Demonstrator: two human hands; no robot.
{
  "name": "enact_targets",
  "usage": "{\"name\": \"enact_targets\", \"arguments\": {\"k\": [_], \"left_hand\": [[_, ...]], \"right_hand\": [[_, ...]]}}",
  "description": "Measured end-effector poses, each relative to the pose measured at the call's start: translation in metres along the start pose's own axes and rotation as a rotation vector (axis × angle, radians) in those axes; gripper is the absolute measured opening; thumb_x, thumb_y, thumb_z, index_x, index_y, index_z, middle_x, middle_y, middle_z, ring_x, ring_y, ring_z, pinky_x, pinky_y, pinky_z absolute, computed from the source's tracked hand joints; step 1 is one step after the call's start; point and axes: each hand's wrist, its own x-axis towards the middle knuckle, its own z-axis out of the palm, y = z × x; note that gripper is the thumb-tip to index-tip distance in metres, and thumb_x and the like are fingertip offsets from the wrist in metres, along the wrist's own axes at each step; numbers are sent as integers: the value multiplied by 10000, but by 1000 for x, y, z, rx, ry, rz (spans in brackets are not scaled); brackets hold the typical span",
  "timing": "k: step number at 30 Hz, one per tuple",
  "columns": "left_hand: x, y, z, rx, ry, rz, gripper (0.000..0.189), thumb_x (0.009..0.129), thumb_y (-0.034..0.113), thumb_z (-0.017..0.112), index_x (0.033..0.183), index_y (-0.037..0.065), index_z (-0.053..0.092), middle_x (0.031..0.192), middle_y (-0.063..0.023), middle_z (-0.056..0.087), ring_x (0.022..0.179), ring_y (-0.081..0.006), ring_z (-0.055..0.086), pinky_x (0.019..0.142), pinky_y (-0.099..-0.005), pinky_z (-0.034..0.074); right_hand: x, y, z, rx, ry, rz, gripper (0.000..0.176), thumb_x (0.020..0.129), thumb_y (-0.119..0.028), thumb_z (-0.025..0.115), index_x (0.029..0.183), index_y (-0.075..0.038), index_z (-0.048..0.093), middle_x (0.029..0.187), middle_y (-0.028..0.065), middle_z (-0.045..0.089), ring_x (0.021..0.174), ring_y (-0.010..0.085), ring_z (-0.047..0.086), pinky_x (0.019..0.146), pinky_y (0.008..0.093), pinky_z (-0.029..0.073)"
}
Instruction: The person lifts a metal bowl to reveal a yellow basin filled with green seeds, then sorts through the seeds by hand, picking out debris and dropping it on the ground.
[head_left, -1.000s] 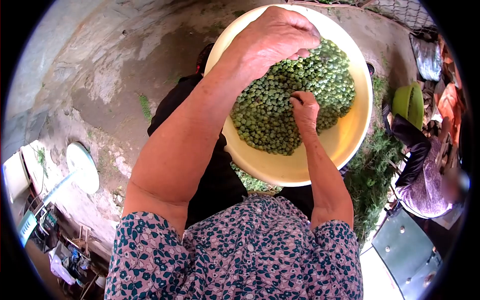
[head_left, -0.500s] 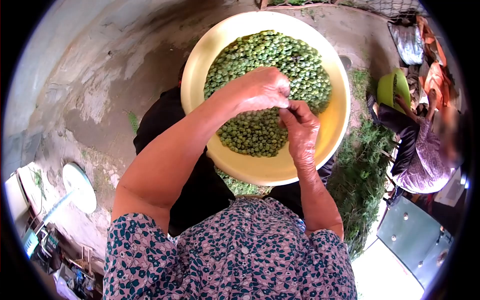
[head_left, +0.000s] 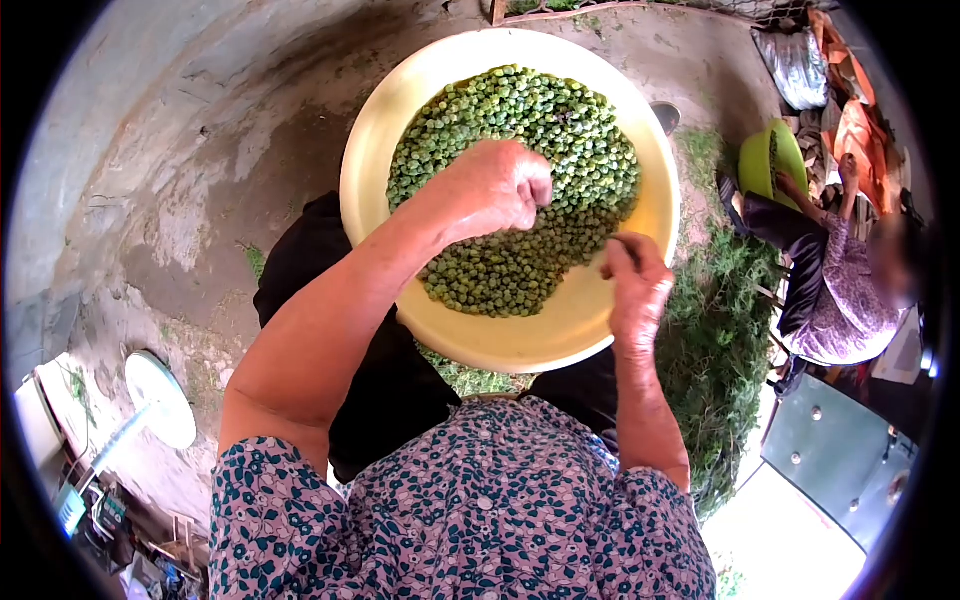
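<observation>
A wide pale yellow basin (head_left: pixel 375 150) rests over my lap, filled across much of its bottom with small round green fruits (head_left: pixel 590 130). Over the middle of the fruits hangs my left hand (head_left: pixel 505 185), its fingers curled closed; whatever they may hold is hidden. My right hand (head_left: pixel 637 285) is above the basin's right rim, with thumb and fingers pressed together around something too small to make out. The two hands are apart.
At the right, another person (head_left: pixel 850 290) sits with a lime green tub (head_left: pixel 775 165). Green plants (head_left: pixel 710 360) grow beside my right arm. A round white disc on a pole (head_left: pixel 162 400) stands at the left, near the wall (head_left: pixel 120 130).
My hands were touching over the fruits and have now separated. The right one has moved right and toward me, to the rim. In view, the basin has shifted slightly left.
</observation>
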Motion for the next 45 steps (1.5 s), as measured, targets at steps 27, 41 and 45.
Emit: {"name": "enact_targets", "arguments": {"k": [27, 41, 45], "left_hand": [[0, 10, -30, 41, 193, 95, 183, 790, 95, 633, 937, -13, 646, 831, -94, 665, 769, -158, 612, 722, -286, 483], [7, -3, -14, 83, 138, 116, 180, 780, 83, 645, 945, 11, 647, 864, -110, 669, 764, -178, 631, 712, -298, 495], [6, -7, 2, 190, 105, 149, 289, 752, 122, 658, 1018, 13, 619, 948, -144, 654, 797, -224, 636, 728, -310, 496]], "right_hand": [[95, 100, 45, -909, 38, -546, 159, 732, -67, 597, 882, -112, 627, 872, 77, 520, 785, 275, 556, 685, 400, 449], [48, 46, 25, 420, -180, 339, 171, 833, -75, 582, 971, 21, 551, 778, 63, 573, 664, 153, 562, 585, 261, 450], [23, 14, 33, 716, -262, 390, 108, 849, -49, 555, 946, -2, 541, 758, 71, 577, 668, 161, 564, 625, 280, 468]]}}
